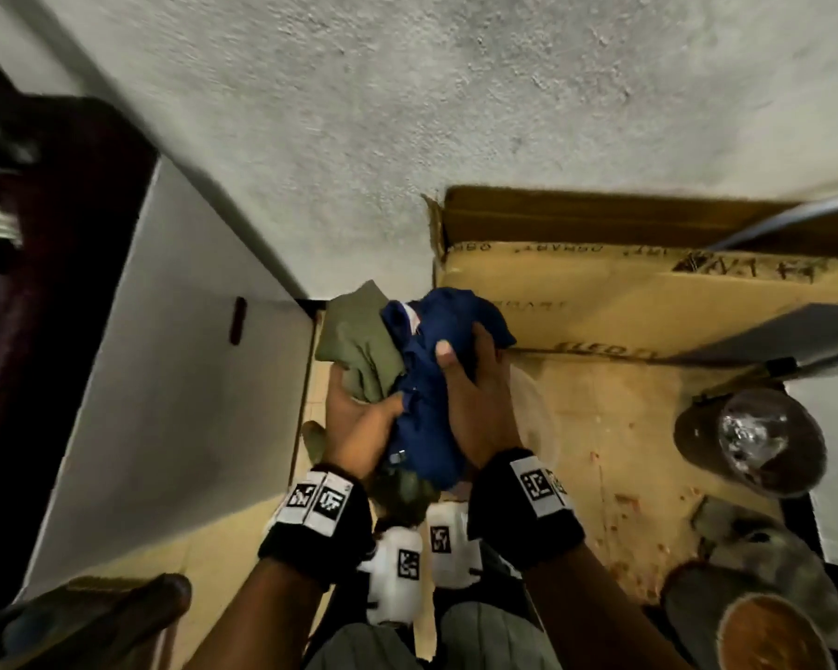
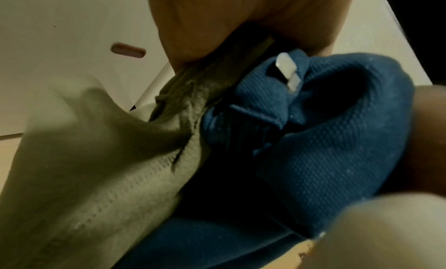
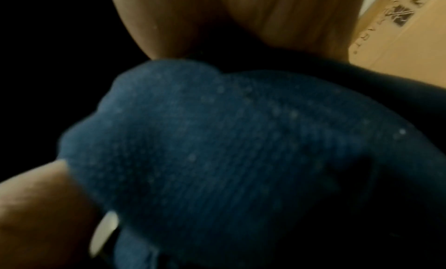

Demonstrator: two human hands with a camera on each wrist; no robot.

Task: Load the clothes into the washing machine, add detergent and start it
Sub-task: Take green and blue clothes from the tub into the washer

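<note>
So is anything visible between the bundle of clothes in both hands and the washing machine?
That can't be judged: no washing machine shows in any view. Both the left hand and right hand grip the bundled blue knit garment and olive-green cloth above the floor.

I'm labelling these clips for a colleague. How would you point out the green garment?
Start at the big cardboard box against the wall. Just left of it, both hands hold a bundle of clothes. The green garment is the olive piece on the left hand side, beside the blue garment.
</note>
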